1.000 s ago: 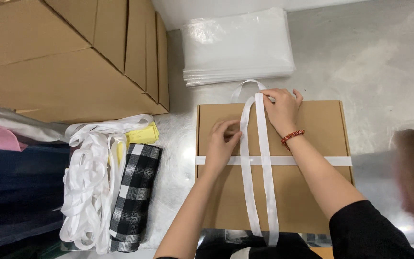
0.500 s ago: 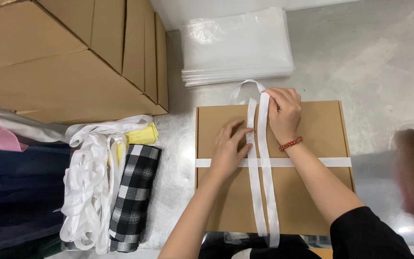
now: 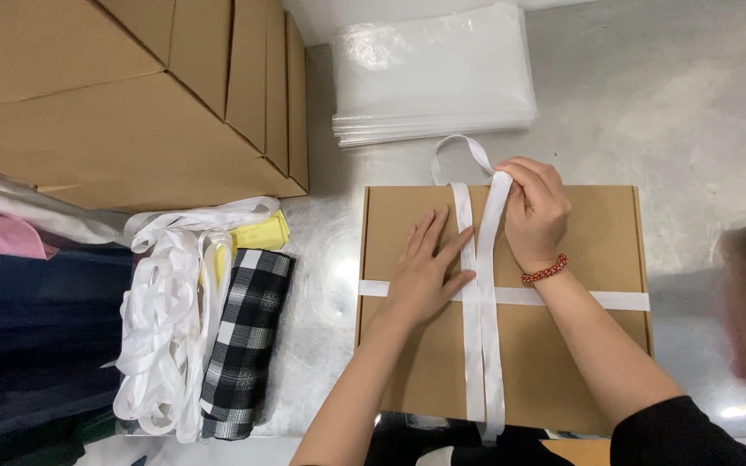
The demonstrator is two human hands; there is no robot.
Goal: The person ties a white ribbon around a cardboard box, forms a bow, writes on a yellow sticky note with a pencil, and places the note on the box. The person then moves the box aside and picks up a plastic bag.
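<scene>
Box: flat cardboard box (image 3: 580, 345), centre-right of frame.
Ribbon: white ribbon (image 3: 483, 345) crossed over the lid.
Left hand (image 3: 425, 276): open, flat, pressing the crossing.
Right hand (image 3: 535, 211): pinching ribbon at box's top edge.

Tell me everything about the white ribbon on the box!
The ribbon is flat, white and looks like smooth fabric. It wraps the brown cardboard box as a cross: one band runs side to side, two strands run lengthwise down the middle. At the far edge it curls into a loose loop. The left hand lies flat on the box with fingers pressing the strands near the crossing. The right hand pinches one strand at the far end.
</scene>
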